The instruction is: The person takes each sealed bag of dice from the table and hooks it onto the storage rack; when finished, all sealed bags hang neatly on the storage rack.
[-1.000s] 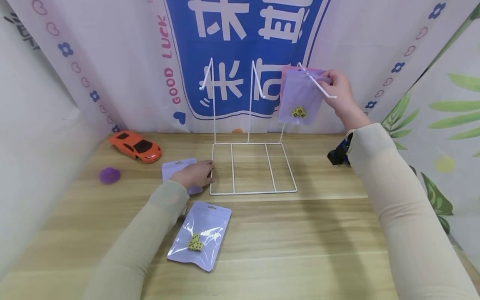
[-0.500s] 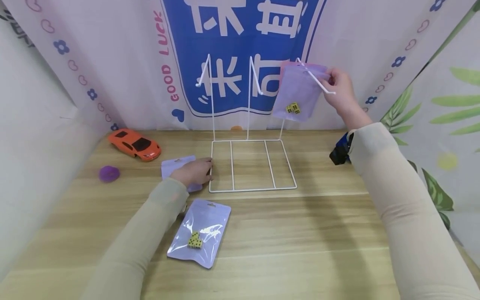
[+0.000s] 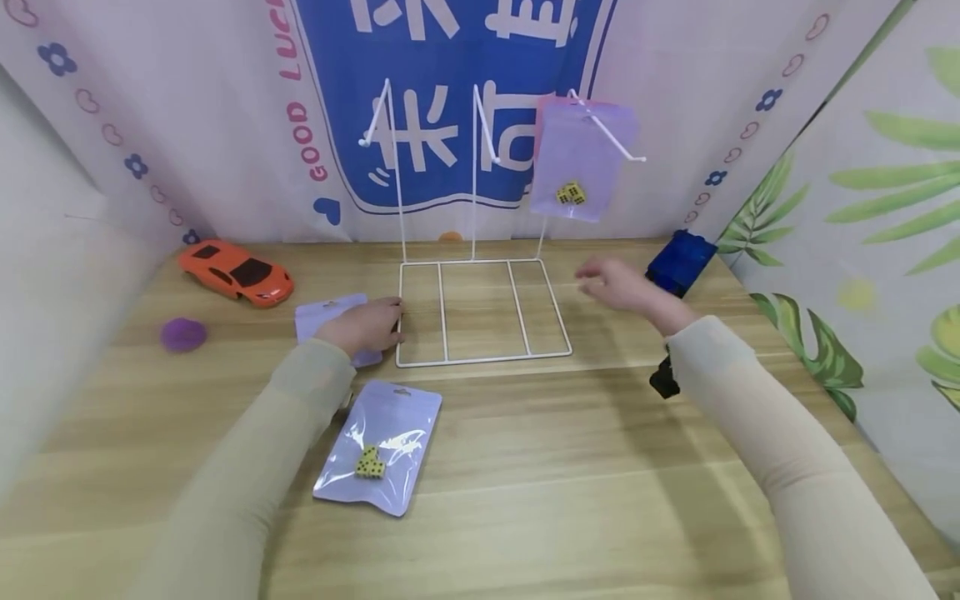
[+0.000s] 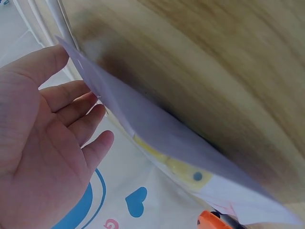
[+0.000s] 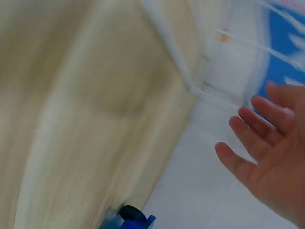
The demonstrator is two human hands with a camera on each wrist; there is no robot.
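My left hand (image 3: 362, 326) lies over a lilac zip bag (image 3: 315, 315) on the table, its fingertips at the left rail of a white wire rack (image 3: 483, 361). In the left wrist view, that hand's fingers are loosely extended beside the bag's edge, with yellow dice (image 4: 190, 172) showing inside. My right hand (image 3: 618, 285) is in the air to the right of the rack, fingers relaxed and holding nothing. Above it, a lilac bag (image 3: 581, 150) with yellow dice hangs on the rack's right hook, a pink edge showing behind it. The middle and left hooks carry nothing.
Another lilac bag (image 3: 393, 421) with yellow dice lies flat before the rack. An orange toy car (image 3: 236, 273) and a purple round object (image 3: 183, 334) lie at left. Beyond my right wrist is a blue object (image 3: 681, 260). A printed curtain (image 3: 247, 167) closes off the back.
My right hand has let go of the hanging bag's upper right corner and come down toward the table. My left hand stays at the rack's left rail. The head view has shifted slightly.
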